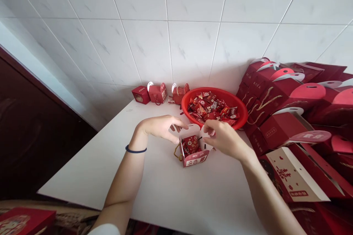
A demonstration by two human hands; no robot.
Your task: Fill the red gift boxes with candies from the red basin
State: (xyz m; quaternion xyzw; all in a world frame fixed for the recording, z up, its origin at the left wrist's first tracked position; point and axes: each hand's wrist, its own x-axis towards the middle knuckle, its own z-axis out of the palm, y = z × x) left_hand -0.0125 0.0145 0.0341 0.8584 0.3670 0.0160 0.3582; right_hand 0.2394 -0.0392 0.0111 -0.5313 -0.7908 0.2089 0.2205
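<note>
A small red candy box [195, 158] stands on the table with its top open. Red-wrapped sweets [191, 144] lie inside it, and a gold cord handle [178, 153] hangs at its left side. My left hand [165, 127] grips the left flap between thumb and fingers. On the opposite side, my right hand [220, 136] is curled with its fingertips at the right flap; part of that contact is hidden.
Behind the box sits a red basin [244, 112] of wrapped sweets. Several small boxes [157, 93] stand along the wall. Red gift boxes [275, 128] are piled at the right of the white table [154, 191]. Another red box [26, 220] is at lower left.
</note>
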